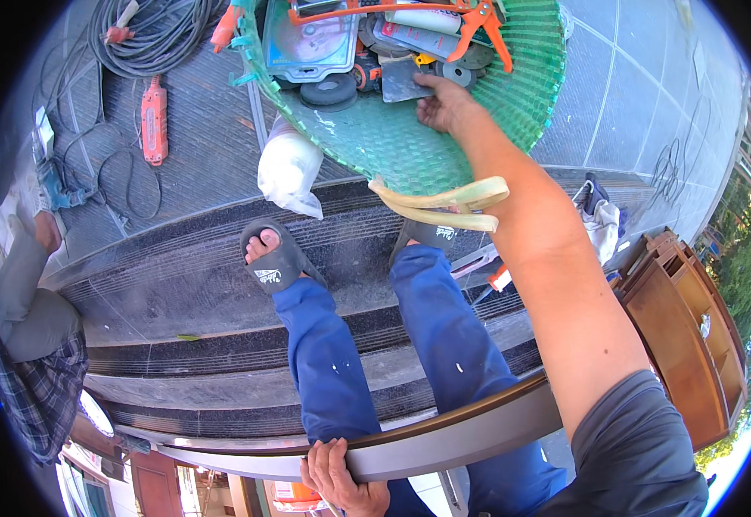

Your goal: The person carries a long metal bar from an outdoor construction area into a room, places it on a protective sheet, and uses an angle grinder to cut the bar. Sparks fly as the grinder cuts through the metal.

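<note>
We see white lettering [268, 276] on the dark sandals [287, 248] below the right hand [446, 105]; yellowish print [286, 63], too fine for us to read, marks the blue-edged pack [309, 43] left of that hand.

Woven basket [384, 142] stands ahead; in it are flat plate [399, 86] and abrasive disc [330, 91]; coiled cable [156, 69] lies left of it; wooden cabinet [664, 332] stands at far right.

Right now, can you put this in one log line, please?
left hand: curled over long grey bar | right hand: holding dark flat plate in green basket | nearby: white bundle, coiled cable
</note>
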A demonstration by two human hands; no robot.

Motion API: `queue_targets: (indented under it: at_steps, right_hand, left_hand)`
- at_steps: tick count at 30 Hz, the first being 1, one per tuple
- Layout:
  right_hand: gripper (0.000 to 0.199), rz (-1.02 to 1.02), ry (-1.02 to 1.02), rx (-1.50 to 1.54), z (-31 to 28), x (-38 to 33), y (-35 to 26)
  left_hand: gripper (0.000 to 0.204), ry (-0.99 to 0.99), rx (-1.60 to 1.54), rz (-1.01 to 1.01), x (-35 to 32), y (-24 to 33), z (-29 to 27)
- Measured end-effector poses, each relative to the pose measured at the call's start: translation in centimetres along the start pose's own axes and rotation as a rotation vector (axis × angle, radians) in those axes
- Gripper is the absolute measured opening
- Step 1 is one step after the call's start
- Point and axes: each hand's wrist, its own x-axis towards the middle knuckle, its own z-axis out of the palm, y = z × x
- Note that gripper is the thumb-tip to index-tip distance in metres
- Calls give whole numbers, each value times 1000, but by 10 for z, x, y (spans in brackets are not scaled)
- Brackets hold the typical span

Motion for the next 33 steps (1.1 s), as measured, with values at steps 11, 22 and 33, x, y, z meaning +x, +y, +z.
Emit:
queue_targets:
  at_steps: [11,22,33]
  right_hand:
    - [43,-143,-120,486,37,-16,6]
    - [26,-148,-207,399,16,-14,-23]
    - [34,-285,-546,508,33,-34,-137]
  left_hand:
    - [54,-8,47,-34,-4,5,-2]
    - [58,-35,6,-13,-4,2,-1]
    - [57,-82,25,-9,-5,-4,-5]
